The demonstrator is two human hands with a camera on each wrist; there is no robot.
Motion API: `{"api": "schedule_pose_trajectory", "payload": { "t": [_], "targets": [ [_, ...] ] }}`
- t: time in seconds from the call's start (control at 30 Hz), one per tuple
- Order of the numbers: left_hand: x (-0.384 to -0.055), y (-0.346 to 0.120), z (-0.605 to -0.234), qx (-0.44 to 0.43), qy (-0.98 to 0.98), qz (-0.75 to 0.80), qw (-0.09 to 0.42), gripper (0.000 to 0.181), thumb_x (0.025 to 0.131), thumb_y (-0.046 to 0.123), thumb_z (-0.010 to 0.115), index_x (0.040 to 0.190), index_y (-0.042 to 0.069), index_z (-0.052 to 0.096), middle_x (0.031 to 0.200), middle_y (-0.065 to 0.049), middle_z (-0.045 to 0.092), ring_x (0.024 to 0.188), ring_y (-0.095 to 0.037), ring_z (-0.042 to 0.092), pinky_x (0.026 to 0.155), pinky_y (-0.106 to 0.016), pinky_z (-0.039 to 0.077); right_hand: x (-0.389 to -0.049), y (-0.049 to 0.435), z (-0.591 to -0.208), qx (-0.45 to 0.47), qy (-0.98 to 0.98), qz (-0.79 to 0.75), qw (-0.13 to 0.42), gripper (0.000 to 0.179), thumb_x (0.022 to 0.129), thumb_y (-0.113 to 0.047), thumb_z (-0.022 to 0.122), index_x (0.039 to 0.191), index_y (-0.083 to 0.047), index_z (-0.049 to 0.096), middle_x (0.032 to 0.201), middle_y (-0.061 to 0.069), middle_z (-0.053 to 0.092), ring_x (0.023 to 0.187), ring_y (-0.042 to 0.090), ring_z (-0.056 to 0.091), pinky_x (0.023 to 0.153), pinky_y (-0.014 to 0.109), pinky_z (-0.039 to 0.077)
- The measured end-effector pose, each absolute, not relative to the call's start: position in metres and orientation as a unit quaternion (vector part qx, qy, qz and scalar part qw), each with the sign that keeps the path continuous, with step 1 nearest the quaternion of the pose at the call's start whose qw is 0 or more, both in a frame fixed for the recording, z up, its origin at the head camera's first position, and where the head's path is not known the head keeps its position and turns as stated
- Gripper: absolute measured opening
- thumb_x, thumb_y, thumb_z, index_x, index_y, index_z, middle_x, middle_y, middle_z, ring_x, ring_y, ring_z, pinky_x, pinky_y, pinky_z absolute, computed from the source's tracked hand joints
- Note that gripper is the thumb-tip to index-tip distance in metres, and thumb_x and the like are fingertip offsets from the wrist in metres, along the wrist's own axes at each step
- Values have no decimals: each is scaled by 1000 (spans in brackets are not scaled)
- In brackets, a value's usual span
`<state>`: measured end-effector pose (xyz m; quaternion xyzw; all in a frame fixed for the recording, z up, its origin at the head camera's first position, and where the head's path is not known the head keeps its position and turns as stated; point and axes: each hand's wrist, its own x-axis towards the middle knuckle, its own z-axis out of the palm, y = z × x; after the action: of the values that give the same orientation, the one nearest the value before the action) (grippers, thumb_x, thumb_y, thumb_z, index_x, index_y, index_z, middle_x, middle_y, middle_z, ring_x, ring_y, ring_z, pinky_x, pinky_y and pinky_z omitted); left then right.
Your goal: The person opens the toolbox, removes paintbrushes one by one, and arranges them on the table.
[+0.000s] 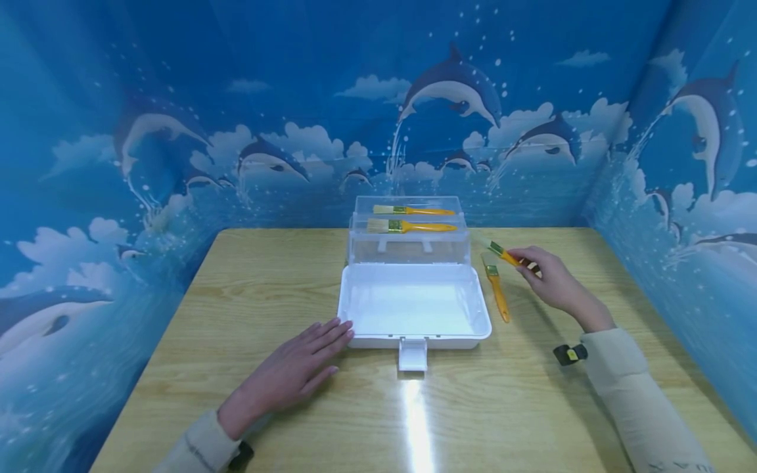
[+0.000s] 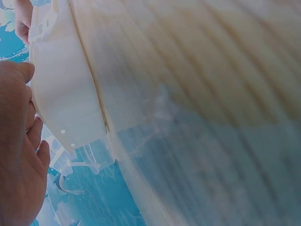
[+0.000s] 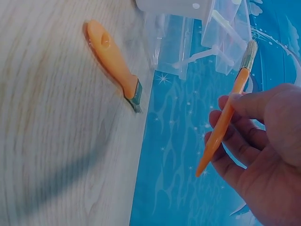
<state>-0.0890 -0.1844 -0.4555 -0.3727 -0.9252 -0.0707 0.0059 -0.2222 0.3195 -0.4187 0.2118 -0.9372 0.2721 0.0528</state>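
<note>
My right hand point(image 1: 551, 279) pinches the orange handle of a paintbrush point(image 3: 225, 123) between thumb and fingers, raised above the table to the right of the box. Below it, a second orange-handled paintbrush point(image 1: 498, 292) lies on the wood, bristles pointing away from me. My left hand point(image 1: 296, 368) touches the front left corner of a white plastic box point(image 1: 378, 341) with its fingers straight. The box's clear lid compartments point(image 1: 408, 246) stand raised at the back, and two more brushes lie there, a thinner one point(image 1: 422, 211) behind a wider one point(image 1: 426, 227). The white base holds nothing visible.
A white latch flap point(image 1: 412, 358) hangs from the box's front. The wooden table point(image 1: 266, 276) carries the box near its far edge. Behind and at both sides rises a blue dolphin-print cloth point(image 1: 296, 79).
</note>
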Motion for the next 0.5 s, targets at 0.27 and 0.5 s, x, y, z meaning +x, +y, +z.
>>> {"api": "schedule_pose_trajectory", "payload": {
  "t": [0.27, 0.5],
  "targets": [
    [-89, -184, -456, -369, -927, -73, -1, 63, 108, 38, 47, 162, 23, 19, 169, 7, 15, 156, -13, 17, 128, -39, 19, -221, 325, -422, 200, -940, 272, 41, 37, 100, 5, 57, 138, 6, 56, 123, 25, 63, 102, 35, 65, 77, 34, 58],
    [-89, -184, -455, -368, -927, -74, -3, 63, 108, 39, 46, 162, 23, 19, 169, 8, 15, 156, -13, 17, 128, -39, 19, -220, 327, -425, 193, -940, 278, 34, 38, 100, 4, 57, 138, 7, 55, 119, 24, 64, 101, 36, 65, 78, 41, 60]
  ]
}}
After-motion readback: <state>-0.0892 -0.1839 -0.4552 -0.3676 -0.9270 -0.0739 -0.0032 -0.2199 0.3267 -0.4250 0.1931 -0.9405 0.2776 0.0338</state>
